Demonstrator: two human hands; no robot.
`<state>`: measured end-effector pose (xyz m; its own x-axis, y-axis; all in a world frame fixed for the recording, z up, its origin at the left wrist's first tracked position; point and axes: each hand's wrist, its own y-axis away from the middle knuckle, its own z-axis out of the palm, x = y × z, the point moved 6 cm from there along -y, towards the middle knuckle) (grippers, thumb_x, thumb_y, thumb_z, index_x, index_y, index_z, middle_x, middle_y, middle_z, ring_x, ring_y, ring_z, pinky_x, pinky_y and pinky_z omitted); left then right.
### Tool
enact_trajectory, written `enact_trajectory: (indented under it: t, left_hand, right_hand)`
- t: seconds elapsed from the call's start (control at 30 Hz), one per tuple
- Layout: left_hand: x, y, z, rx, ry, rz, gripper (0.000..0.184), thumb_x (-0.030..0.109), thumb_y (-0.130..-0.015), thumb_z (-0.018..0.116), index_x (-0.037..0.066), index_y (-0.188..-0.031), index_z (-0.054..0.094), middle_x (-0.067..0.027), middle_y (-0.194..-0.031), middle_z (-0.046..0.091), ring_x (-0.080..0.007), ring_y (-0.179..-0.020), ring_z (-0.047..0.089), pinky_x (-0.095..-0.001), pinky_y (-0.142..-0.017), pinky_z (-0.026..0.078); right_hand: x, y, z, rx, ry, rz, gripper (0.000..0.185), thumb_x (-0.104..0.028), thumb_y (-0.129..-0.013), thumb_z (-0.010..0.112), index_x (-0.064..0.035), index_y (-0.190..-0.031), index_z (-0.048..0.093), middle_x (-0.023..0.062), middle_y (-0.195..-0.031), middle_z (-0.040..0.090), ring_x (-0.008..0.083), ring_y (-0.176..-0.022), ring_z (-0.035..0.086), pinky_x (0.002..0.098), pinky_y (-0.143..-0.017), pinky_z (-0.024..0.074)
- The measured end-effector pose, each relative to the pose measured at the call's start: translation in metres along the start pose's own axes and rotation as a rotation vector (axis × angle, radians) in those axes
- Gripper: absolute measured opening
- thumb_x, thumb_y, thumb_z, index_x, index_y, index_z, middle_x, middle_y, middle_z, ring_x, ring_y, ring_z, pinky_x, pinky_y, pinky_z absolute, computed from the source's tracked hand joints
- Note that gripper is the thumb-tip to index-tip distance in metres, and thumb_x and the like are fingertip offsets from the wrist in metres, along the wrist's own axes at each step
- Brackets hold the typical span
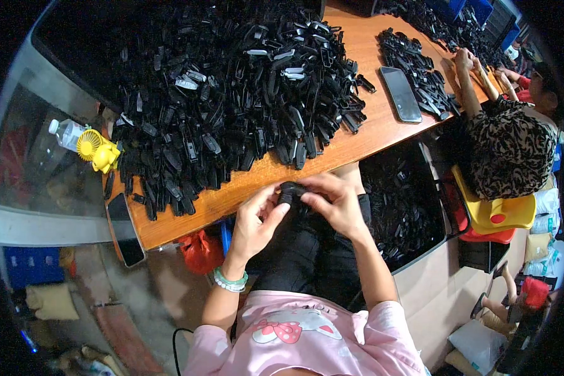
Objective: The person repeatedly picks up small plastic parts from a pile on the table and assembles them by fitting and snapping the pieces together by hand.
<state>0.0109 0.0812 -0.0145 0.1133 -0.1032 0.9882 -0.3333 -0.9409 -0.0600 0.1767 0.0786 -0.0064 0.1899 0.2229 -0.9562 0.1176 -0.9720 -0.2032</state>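
Note:
Just off the table's front edge, my left hand [260,219] and my right hand [335,200] meet over my lap. Between their fingers is a small black plastic part [289,193]; its exact kind is hard to make out against my dark trousers. The left thumb and fingers close around its left side, while the right thumb and forefinger pinch its upper right. Beyond them, a large heap of black plastic parts [232,106], some with grey or silvery faces, covers much of the wooden table [351,147].
A phone [401,94] lies on the table by a smaller pile [413,53]. Another phone [126,232], a yellow fan [97,150] and a bottle [67,133] are at left. A black bin [413,213] of parts stands right of my legs. A co-worker [511,144] sits at right.

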Motion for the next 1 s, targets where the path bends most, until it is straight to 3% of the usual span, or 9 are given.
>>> enact_trajectory:
  t: [0.17,0.23,0.37,0.47,0.53,0.6,0.73,0.77,1.0]
  left_hand:
    - [0.032,0.005,0.008,-0.081,-0.102,0.150,0.034,0.001,-0.081,0.063,-0.001,-0.114,0.057,-0.0030,-0.081,0.054,-0.0050,-0.057,0.047,-0.0196,-0.051,0.037]
    - [0.035,0.006,0.007,-0.073,-0.120,0.199,0.034,-0.002,-0.079,0.064,0.000,-0.113,0.058,-0.0059,-0.084,0.056,-0.0077,-0.056,0.048,-0.0208,-0.051,0.039]
    - [0.050,0.010,0.003,-0.049,-0.231,0.274,0.035,-0.001,-0.076,0.066,0.003,-0.110,0.062,-0.0066,-0.087,0.058,-0.0107,-0.060,0.049,-0.0233,-0.052,0.040]
    - [0.058,0.014,0.008,0.010,-0.370,0.407,0.035,-0.001,-0.076,0.066,0.003,-0.110,0.061,-0.0067,-0.088,0.058,-0.0110,-0.060,0.049,-0.0235,-0.051,0.040]
    - [0.051,0.018,0.006,0.040,-0.339,0.379,0.031,-0.001,-0.078,0.065,0.000,-0.109,0.059,-0.0059,-0.087,0.058,-0.0097,-0.062,0.051,-0.0228,-0.052,0.040]
    - [0.038,0.021,-0.004,0.133,-0.192,0.221,0.028,0.000,-0.081,0.064,-0.001,-0.108,0.056,-0.0043,-0.086,0.059,-0.0081,-0.065,0.052,-0.0213,-0.055,0.041]
    - [0.033,0.027,-0.010,0.099,-0.127,0.083,0.025,0.004,-0.082,0.065,-0.003,-0.105,0.056,-0.0034,-0.085,0.059,-0.0070,-0.066,0.051,-0.0197,-0.060,0.041]
    - [0.034,0.026,-0.010,0.099,-0.127,0.084,0.025,0.004,-0.082,0.065,-0.003,-0.105,0.056,-0.0034,-0.085,0.059,-0.0070,-0.066,0.051,-0.0197,-0.060,0.041]
    - [0.048,0.027,-0.015,0.157,-0.206,0.260,0.022,0.007,-0.080,0.069,-0.002,-0.097,0.059,-0.0046,-0.084,0.059,-0.0070,-0.061,0.046,-0.0196,-0.052,0.037]
  right_hand:
    - [-0.020,0.011,0.007,-0.018,0.238,-0.126,0.033,-0.002,-0.075,0.067,0.0016,-0.107,0.060,0.0163,-0.098,0.063,0.0232,-0.091,0.061,0.0316,-0.081,0.0477]
    - [-0.009,0.018,0.016,-0.127,-0.107,0.254,0.033,-0.006,-0.081,0.062,0.0011,-0.113,0.058,0.0147,-0.105,0.060,0.0188,-0.093,0.058,0.0294,-0.078,0.0481]
    - [-0.022,0.025,0.022,-0.097,-0.388,0.162,0.031,-0.014,-0.092,0.052,0.0023,-0.117,0.055,0.0079,-0.097,0.058,0.0144,-0.076,0.057,0.0256,-0.068,0.0478]
    - [-0.008,0.028,0.021,-0.061,-0.349,0.320,0.032,-0.011,-0.093,0.049,0.0022,-0.122,0.051,0.0086,-0.097,0.055,0.0117,-0.071,0.052,0.0241,-0.061,0.0447]
    - [-0.011,0.027,0.022,-0.045,-0.264,0.259,0.032,-0.009,-0.095,0.045,0.0021,-0.126,0.048,0.0092,-0.098,0.052,0.0098,-0.072,0.049,0.0233,-0.059,0.0418]
    - [-0.031,0.026,0.011,0.176,-0.239,0.077,0.033,-0.008,-0.095,0.044,0.0022,-0.126,0.049,0.0092,-0.094,0.054,0.0106,-0.071,0.049,0.0227,-0.062,0.0427]
    - [-0.051,0.026,0.017,-0.044,0.054,-0.170,0.039,0.001,-0.086,0.052,0.0012,-0.125,0.050,0.0147,-0.097,0.057,0.0246,-0.084,0.057,0.0318,-0.078,0.0457]
    - [-0.050,0.027,0.020,-0.065,0.052,-0.154,0.043,0.003,-0.084,0.053,-0.0003,-0.126,0.049,0.0170,-0.099,0.056,0.0305,-0.088,0.056,0.0350,-0.081,0.0449]
    - [-0.053,0.027,0.025,-0.163,0.184,-0.175,0.052,0.007,-0.081,0.052,-0.0011,-0.131,0.043,0.0180,-0.094,0.051,0.0340,-0.085,0.053,0.0360,-0.077,0.0441]
